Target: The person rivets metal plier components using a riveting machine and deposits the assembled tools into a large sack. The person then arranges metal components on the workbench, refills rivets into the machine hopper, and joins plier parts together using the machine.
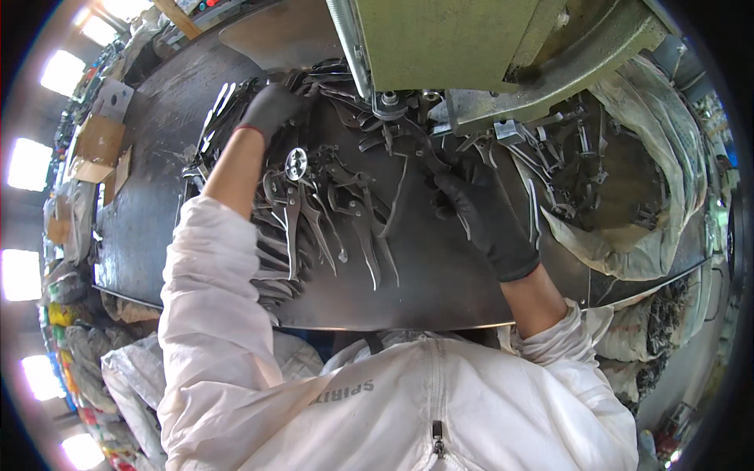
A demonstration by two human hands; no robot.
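My left hand (pixel 275 108), in a dark glove, reaches to the far side of a pile of dark metal parts (pixel 259 255). Its fingers curl down among the parts, and what they grip is hidden. In my right hand (pixel 479 208), also gloved, is a pair of locking pliers (pixel 428 151); the far end points toward the underside of the green machine (pixel 440 47), and a handle tip shows below my fingers. Between my hands lie several more locking pliers (pixel 361 228) with their handles toward me. A round metal disc with holes (pixel 296 164) rests beside them.
The dark metal table (pixel 377 302) ends just before my body. At right, a pale sack (pixel 671 212) lies open with metal parts (pixel 585 149) in it. Cardboard boxes (pixel 98 147) stand at the left edge. The machine's head overhangs the far middle.
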